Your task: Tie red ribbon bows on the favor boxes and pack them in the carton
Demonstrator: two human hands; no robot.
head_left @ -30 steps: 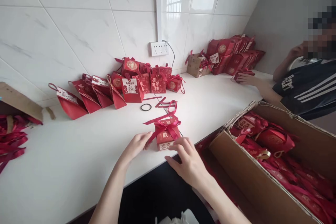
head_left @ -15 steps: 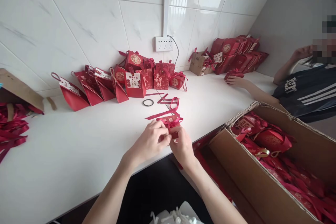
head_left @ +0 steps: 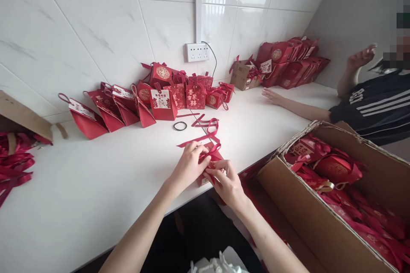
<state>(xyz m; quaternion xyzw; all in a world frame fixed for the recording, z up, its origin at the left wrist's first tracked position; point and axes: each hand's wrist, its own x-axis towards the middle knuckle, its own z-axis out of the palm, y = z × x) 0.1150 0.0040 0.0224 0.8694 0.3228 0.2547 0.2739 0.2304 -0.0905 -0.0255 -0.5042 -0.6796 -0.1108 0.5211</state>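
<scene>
A small red gift box with a red ribbon bow stands at the front edge of the white counter. My left hand covers its left side, fingers pinched on the ribbon on top. My right hand holds the box from the front right, fingers curled against it. Loose red ribbon strips lie just behind the box, and a black hair tie lies a little farther back.
Several red gift boxes line the tiled wall, more are stacked at the back right. An open cardboard carton full of red boxes stands at my right. Another person in a striped dark shirt rests a hand on the counter. Red ribbons pile at left.
My hands closed in on the small box and stayed on its ribbon. The other person's hand let go of a red box and now lies flat on the counter; their other hand lifted.
</scene>
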